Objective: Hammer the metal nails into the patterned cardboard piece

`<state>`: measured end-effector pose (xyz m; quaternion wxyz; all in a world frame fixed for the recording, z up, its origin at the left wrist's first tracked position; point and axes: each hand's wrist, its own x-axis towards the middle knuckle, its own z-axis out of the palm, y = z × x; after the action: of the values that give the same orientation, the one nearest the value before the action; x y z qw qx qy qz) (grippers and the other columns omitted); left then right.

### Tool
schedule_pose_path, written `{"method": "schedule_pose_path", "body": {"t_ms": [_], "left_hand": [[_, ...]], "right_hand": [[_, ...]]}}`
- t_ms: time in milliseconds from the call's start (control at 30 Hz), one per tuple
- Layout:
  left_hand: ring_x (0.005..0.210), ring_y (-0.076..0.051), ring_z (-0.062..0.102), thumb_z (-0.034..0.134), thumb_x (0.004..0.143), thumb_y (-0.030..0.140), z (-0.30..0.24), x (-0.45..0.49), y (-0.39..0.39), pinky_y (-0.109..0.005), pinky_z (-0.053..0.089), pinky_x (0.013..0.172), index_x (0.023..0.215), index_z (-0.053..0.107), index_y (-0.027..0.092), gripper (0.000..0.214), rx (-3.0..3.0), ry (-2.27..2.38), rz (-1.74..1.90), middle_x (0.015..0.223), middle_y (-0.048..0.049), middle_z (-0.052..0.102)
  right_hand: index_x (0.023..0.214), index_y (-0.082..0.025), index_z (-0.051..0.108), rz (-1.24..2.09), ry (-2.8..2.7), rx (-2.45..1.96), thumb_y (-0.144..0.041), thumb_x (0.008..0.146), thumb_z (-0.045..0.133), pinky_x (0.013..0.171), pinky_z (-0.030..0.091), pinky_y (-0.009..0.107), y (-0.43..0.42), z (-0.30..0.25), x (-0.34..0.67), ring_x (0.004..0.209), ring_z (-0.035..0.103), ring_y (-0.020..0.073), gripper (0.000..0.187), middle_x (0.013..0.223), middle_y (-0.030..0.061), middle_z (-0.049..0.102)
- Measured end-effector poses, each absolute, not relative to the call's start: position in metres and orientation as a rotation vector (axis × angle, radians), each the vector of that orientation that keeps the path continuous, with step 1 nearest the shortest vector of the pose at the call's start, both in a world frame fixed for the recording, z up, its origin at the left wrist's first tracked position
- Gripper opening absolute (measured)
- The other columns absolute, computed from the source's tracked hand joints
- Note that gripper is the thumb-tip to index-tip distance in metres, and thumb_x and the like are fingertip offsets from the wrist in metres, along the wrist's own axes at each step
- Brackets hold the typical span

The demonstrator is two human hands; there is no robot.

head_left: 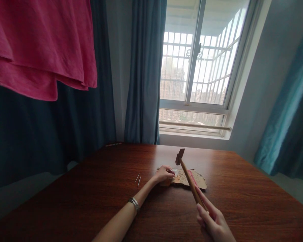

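A flat piece of brown cardboard (200, 181) with a dotted pattern and pink markings lies on the dark wooden table (91, 201). My left hand (163, 173) rests on its left end, fingers pinched on something small and reddish that I cannot make out. My right hand (213, 222) grips the wooden handle of a small hammer (187, 171). The hammer's head is raised a little above the cardboard.
Two thin nails (138, 178) lie on the table left of the cardboard. A pink cloth (40, 47) hangs at the upper left. Blue curtains (143, 74) flank a barred window (199, 67) behind the table's far edge.
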<state>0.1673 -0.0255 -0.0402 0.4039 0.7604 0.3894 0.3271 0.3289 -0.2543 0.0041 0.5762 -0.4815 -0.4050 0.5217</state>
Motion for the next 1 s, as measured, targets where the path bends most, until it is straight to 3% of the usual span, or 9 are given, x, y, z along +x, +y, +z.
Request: {"method": "schedule_pose_path", "body": {"t_ms": [400,633,800,1000], "left_hand": [[0.066,-0.013,0.054,0.064,0.060,0.027,-0.041,0.167,-0.026,-0.019,0.035,0.056,0.069,0.070,0.011,0.019,1.929,1.008,0.818,0.073,-0.0027,0.065],[0.065,-0.012,0.054,0.063,0.061,0.026,-0.039,0.167,-0.026,-0.019,0.036,0.057,0.067,0.069,0.011,0.017,1.956,0.986,0.814,0.073,-0.0020,0.064],[0.067,-0.013,0.056,0.064,0.061,0.026,-0.039,0.166,-0.026,-0.019,0.037,0.058,0.069,0.070,0.012,0.018,1.945,1.017,0.808,0.075,-0.0025,0.065],[0.064,-0.012,0.055,0.064,0.059,0.027,-0.043,0.166,-0.024,-0.020,0.036,0.057,0.068,0.070,0.011,0.019,1.930,0.978,0.814,0.074,-0.0027,0.065]], "right_hand": [[0.136,-0.018,0.035,1.123,-0.995,-1.221,-0.060,0.065,0.063,0.037,0.018,0.016,-0.259,0.000,0.323,0.043,0.025,0.0063,0.087,0.048,-0.0075,0.032],[0.133,-0.010,0.040,1.090,-1.068,-1.326,-0.066,0.062,0.059,0.039,0.022,0.019,-0.256,-0.024,0.329,0.042,0.030,0.0075,0.093,0.046,-0.0055,0.039],[0.135,-0.015,0.037,0.988,-1.074,-1.289,-0.064,0.067,0.057,0.042,0.025,0.021,-0.258,-0.022,0.325,0.043,0.030,0.0084,0.086,0.046,-0.0062,0.038],[0.135,-0.017,0.037,1.083,-1.036,-1.272,-0.063,0.066,0.059,0.039,0.019,0.019,-0.262,-0.008,0.322,0.039,0.025,0.0065,0.086,0.046,-0.0073,0.035]]}}
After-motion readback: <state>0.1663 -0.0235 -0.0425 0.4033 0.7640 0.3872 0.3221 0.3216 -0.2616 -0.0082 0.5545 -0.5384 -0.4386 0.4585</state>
